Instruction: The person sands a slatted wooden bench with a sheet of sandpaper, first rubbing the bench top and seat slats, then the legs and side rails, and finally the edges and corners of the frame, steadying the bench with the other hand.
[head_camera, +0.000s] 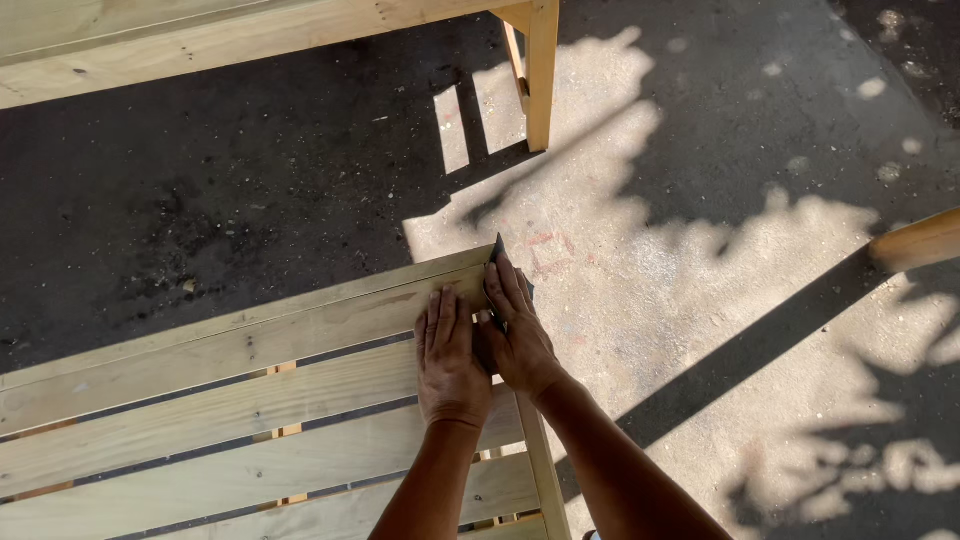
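A slatted panel of pale wooden boards (220, 400) lies on the ground below me. My left hand (450, 358) lies flat, palm down, on the top board near its right end. Beside it, my right hand (515, 325) presses a small dark sheet (498, 248) against the panel's top right corner, with the fingers pointing away from me. Only a dark tip of the sheet shows past the fingertips, so I cannot tell what kind of sheet it is. Both forearms reach up from the bottom of the view.
Another pale wooden frame (200, 35) with a leg (541, 75) stands at the top of the view. A rounded wooden piece (915, 242) pokes in from the right edge. The ground (700, 200) is dark, rough concrete with patches of sun and shade.
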